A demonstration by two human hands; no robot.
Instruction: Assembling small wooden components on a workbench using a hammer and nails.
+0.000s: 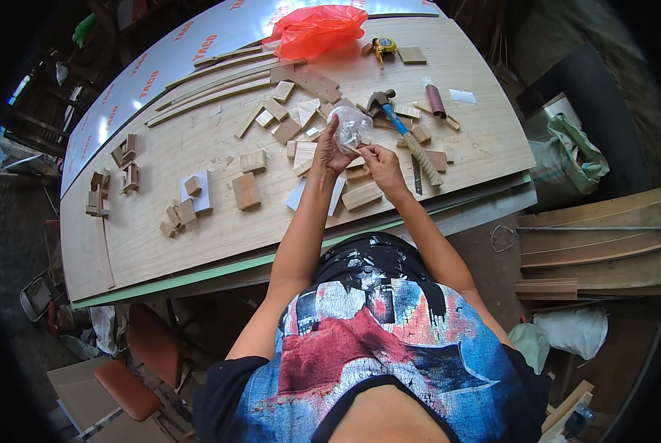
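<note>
My left hand (333,151) grips a clear plastic bag (352,124); my right hand (378,164) pinches what seems a thin stick (353,149) over the counter (197,148).

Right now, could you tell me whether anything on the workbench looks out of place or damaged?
Nothing looks damaged or spilled. The wooden offcuts lie scattered over the board, and the hammer lies flat among them. The left hand holds up a clear plastic bag, with the right hand beside it.
</note>
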